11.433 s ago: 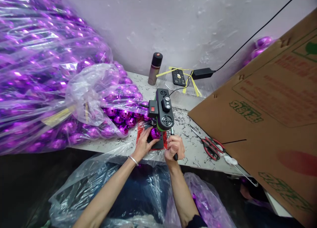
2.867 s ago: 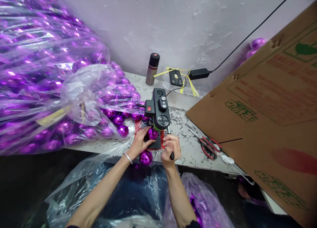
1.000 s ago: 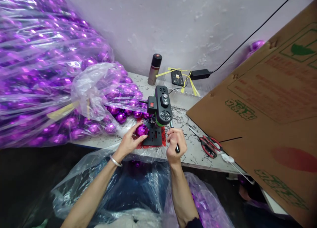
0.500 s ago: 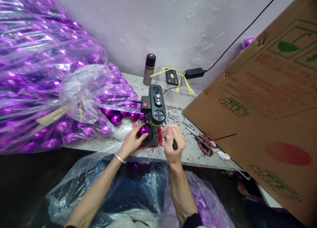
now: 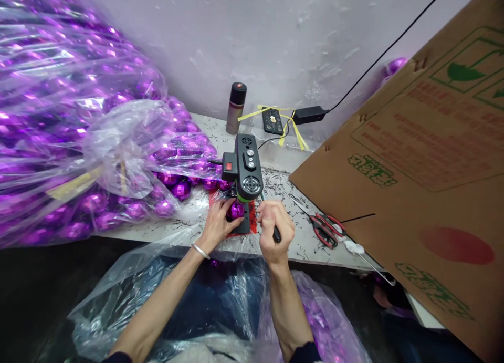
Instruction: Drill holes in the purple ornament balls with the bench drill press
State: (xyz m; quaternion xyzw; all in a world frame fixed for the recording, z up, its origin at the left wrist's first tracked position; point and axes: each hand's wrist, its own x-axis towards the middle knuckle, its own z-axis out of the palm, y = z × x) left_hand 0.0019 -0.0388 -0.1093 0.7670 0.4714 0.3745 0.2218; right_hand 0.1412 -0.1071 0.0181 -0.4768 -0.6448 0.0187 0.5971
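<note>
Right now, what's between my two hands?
In the head view: the ball your left hand holds, then, toward your right hand, the black plate and a strip of red sheet.

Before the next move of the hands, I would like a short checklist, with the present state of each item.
1. Left hand has the purple ball between fingers and thumb: ok.
2. Right hand grips the black handle: ok.
3. Ball centred under the black machine: cannot tell, its head hides the top.
4. Scissors apart from both hands: ok.
5. Tabletop free of scraps: not ok, black bits everywhere around.
6. Red switch on: cannot tell.
</note>
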